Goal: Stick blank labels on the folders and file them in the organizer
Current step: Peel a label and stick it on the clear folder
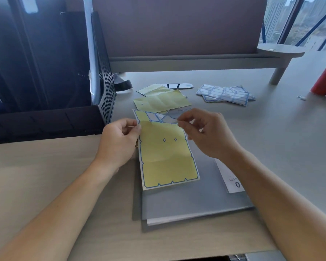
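Our left hand (119, 142) grips the sheet (166, 162); our right hand (209, 134) pinches a label (170, 119) at its far edge, the folder (196, 200) just beneath.

Soft, cool daylight enters through the window (309, 21) at upper right and lights the desk (45, 176) evenly. Shadows are faint, darkest just left of the folder (186, 204). The far left corner is dim. Straight lines bow toward the edges, and the left hand (119, 140) and right hand (205, 132) look slightly soft.
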